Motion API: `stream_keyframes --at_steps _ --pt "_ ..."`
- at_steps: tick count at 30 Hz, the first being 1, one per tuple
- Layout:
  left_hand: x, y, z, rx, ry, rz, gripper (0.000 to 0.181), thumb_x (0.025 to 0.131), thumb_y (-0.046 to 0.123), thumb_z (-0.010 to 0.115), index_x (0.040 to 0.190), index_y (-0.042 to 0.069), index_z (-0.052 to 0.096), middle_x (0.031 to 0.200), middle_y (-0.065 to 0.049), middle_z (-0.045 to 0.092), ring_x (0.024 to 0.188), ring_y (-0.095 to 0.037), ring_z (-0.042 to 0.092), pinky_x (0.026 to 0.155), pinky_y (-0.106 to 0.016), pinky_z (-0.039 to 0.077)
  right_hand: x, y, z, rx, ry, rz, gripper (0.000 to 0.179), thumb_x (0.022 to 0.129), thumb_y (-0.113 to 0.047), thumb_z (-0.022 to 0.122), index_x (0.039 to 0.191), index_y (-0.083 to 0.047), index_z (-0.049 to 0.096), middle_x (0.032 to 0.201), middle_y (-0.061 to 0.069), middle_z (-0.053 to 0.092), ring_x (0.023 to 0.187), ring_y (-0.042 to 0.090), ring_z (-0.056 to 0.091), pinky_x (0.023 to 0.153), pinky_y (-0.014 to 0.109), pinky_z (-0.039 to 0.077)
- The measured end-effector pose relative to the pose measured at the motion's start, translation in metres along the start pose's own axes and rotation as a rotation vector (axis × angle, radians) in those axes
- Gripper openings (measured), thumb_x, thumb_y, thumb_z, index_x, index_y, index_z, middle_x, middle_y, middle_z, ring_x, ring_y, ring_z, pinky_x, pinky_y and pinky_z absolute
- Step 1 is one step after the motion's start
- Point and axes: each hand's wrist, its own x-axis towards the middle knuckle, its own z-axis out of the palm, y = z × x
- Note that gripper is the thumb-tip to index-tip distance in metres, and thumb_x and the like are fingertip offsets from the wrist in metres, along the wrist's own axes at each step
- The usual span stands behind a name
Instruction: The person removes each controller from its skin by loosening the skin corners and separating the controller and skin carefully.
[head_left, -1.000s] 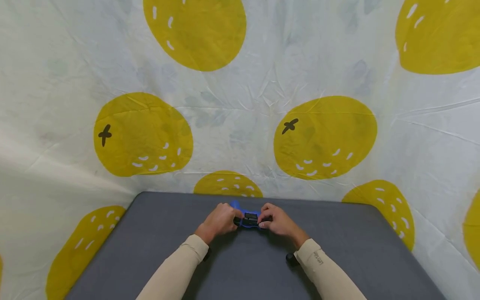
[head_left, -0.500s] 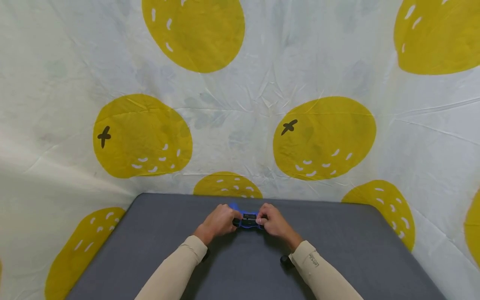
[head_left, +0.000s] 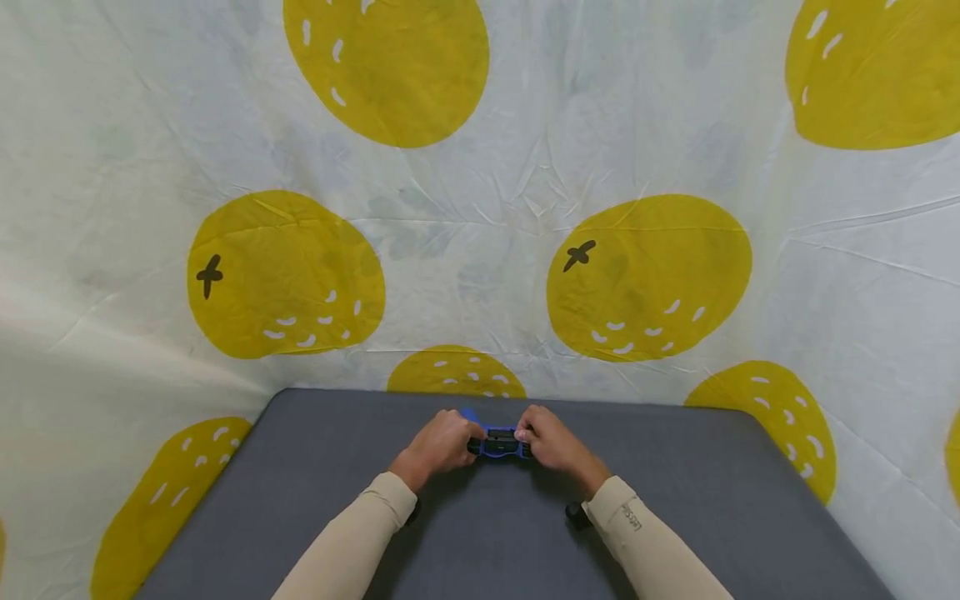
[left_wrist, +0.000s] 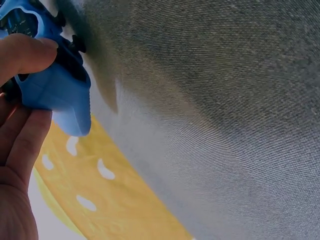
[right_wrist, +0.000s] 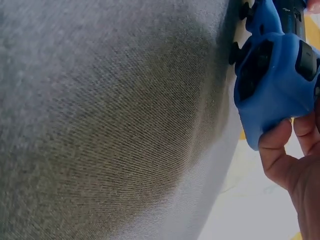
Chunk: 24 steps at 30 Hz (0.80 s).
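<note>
The right hand (head_left: pixel 555 442) has shifted slightly toward the far edge of the blue game controller (right_wrist: pixel 277 92) with black thumbsticks (right_wrist: pixel 234 53), its fingers pinching one end, the left hand (head_left: pixel 441 442) gripping the other.

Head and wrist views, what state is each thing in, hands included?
Table, partly in shadow
Curtain, creased, hanging behind the table
Controller, held at both ends, sticks facing the table; on or off, cannot tell
Left hand, gripping one end of the controller
Right hand, pinching the other end
Sleeves, covering the forearms
</note>
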Motion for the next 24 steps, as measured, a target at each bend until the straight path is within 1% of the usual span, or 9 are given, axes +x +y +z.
stream_keyframes --at_steps 4,6,9,12,15,20,24 --pt "0.001 0.001 -0.002 0.030 0.000 -0.004 0.028 0.082 0.019 0.089 0.109 0.021 0.084 0.101 0.004 0.082 0.080 -0.014 0.074 0.078 -0.030 0.062 0.001 0.001 -0.004 -0.025 -0.034 -0.018 0.016 0.103 -0.007 0.060 0.087 -0.006 0.065 0.088 0.004 0.060 0.083 0.015 0.051 0.077 0.033 0.047" --pt "0.003 0.002 -0.003 0.048 0.004 0.002 0.026 0.081 0.019 0.088 0.107 0.021 0.084 0.099 0.004 0.082 0.079 -0.014 0.074 0.078 -0.031 0.062 0.000 0.002 -0.008 -0.025 -0.036 -0.014 0.016 0.103 -0.007 0.059 0.088 -0.007 0.064 0.088 0.004 0.060 0.083 0.015 0.051 0.077 0.033 0.047" --pt "0.005 0.003 -0.005 0.077 0.004 0.000 0.027 0.082 0.021 0.088 0.108 0.020 0.084 0.099 0.004 0.082 0.081 -0.015 0.074 0.080 -0.033 0.062 -0.002 0.004 -0.012 -0.028 -0.038 -0.019 0.015 0.104 -0.007 0.059 0.090 -0.007 0.064 0.089 0.003 0.059 0.083 0.014 0.050 0.077 0.033 0.047" --pt "0.004 0.003 -0.007 0.087 -0.006 -0.020 0.028 0.082 0.023 0.088 0.110 0.020 0.084 0.100 0.003 0.082 0.083 -0.016 0.074 0.083 -0.034 0.062 -0.004 0.007 -0.014 -0.037 -0.031 -0.041 0.015 0.104 -0.008 0.059 0.089 -0.008 0.063 0.087 0.002 0.058 0.083 0.013 0.047 0.076 0.031 0.045" --pt "0.002 0.001 -0.008 0.062 -0.023 -0.040 0.029 0.083 0.023 0.088 0.111 0.019 0.083 0.100 0.002 0.082 0.080 -0.015 0.074 0.080 -0.032 0.063 -0.008 0.010 -0.014 -0.041 -0.009 -0.071 0.017 0.103 -0.007 0.059 0.087 -0.008 0.060 0.084 0.001 0.055 0.081 0.011 0.045 0.074 0.029 0.042" --pt "0.003 0.000 -0.008 0.016 -0.016 -0.028 0.027 0.083 0.020 0.086 0.110 0.018 0.084 0.097 0.000 0.082 0.076 -0.015 0.072 0.074 -0.030 0.062 -0.015 0.016 -0.014 -0.027 0.037 -0.102 0.017 0.100 -0.004 0.063 0.084 -0.007 0.060 0.082 0.001 0.055 0.080 0.010 0.046 0.073 0.030 0.043" --pt "0.003 -0.002 -0.007 -0.005 -0.010 -0.034 0.029 0.082 0.020 0.087 0.111 0.017 0.084 0.098 0.000 0.083 0.072 -0.013 0.070 0.071 -0.027 0.060 -0.020 0.019 -0.016 -0.011 0.031 -0.097 0.016 0.101 -0.005 0.063 0.085 -0.007 0.062 0.083 0.002 0.058 0.080 0.010 0.049 0.073 0.030 0.045"
